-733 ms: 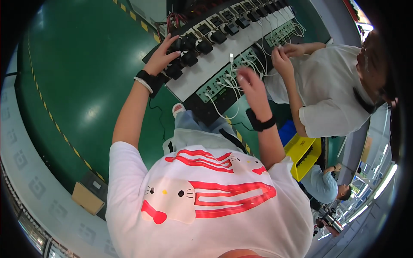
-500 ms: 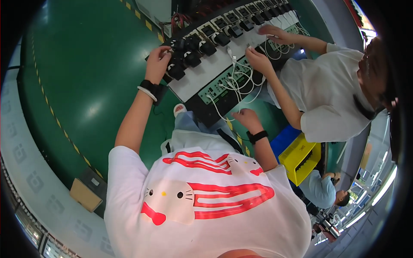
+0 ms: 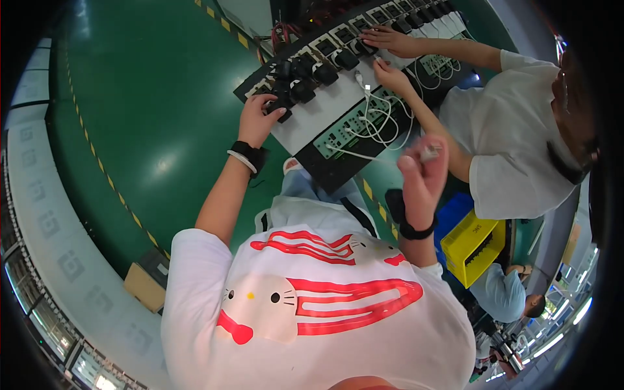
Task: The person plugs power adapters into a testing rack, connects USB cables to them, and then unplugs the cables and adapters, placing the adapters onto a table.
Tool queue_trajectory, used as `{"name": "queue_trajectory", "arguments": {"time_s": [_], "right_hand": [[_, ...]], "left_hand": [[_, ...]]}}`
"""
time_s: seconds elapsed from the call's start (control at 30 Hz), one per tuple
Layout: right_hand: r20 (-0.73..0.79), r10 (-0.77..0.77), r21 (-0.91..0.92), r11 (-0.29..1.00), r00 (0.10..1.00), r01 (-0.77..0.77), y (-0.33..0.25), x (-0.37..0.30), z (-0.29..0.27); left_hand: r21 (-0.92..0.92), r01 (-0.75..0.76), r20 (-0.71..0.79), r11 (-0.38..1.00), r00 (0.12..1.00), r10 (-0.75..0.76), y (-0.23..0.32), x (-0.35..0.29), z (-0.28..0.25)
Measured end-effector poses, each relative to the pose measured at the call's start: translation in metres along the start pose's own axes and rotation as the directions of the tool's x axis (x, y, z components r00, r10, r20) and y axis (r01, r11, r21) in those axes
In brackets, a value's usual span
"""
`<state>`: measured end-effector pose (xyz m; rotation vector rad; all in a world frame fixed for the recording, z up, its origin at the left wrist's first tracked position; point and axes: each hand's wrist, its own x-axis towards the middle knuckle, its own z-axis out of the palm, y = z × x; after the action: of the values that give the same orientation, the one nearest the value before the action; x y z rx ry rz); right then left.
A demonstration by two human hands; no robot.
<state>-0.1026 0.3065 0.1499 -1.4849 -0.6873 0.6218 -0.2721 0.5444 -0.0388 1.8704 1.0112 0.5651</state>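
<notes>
- Since the earlier frame, the right hand (image 3: 424,179) has risen from low beside the board; it now pinches a white cable plug (image 3: 429,153).
- The left hand (image 3: 257,121) has shifted onto the nearest black power adapter (image 3: 281,106), thumb and fingers curled around it.
- The plug's slim white cable (image 3: 356,154) runs leftward from the right hand to the green port board (image 3: 335,138).
- The adapter is blocky and dark.

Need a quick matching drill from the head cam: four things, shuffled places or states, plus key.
1. Left hand
2. Right hand
3. Port strip
4. Floor

A. Green, with white cables plugged in
B. Fingers on a black adapter
C. Edged by yellow-and-black tape
D. Raised, off the bench, a white cable end in its fingers

Pairs: 1-B, 2-D, 3-A, 4-C
</notes>
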Motion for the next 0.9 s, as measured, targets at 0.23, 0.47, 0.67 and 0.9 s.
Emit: {"name": "queue_trajectory", "arguments": {"time_s": [0.23,0.47,0.67,0.9], "right_hand": [[0.349,0.318,-0.202,0.944,0.882,-0.26,0.163,0.043,0.085],[0.251,0.365,-0.241,0.92,0.897,-0.308,0.206,0.036,0.123],[0.234,0.266,-0.259,0.944,0.935,-0.204,0.21,0.025,0.131],[0.2,0.254,-0.14,0.963,0.946,-0.229,0.22,0.021,0.134]], "left_hand": [[0.076,0.148,0.118,0.986,0.981,-0.156,0.003,0.009,0.0],[0.187,0.179,0.106,0.966,0.974,-0.201,0.018,0.011,-0.005],[0.135,0.212,0.143,0.968,0.963,-0.231,0.02,0.015,-0.006],[0.224,0.163,0.165,0.961,0.965,-0.202,0.022,0.019,-0.007]]}}
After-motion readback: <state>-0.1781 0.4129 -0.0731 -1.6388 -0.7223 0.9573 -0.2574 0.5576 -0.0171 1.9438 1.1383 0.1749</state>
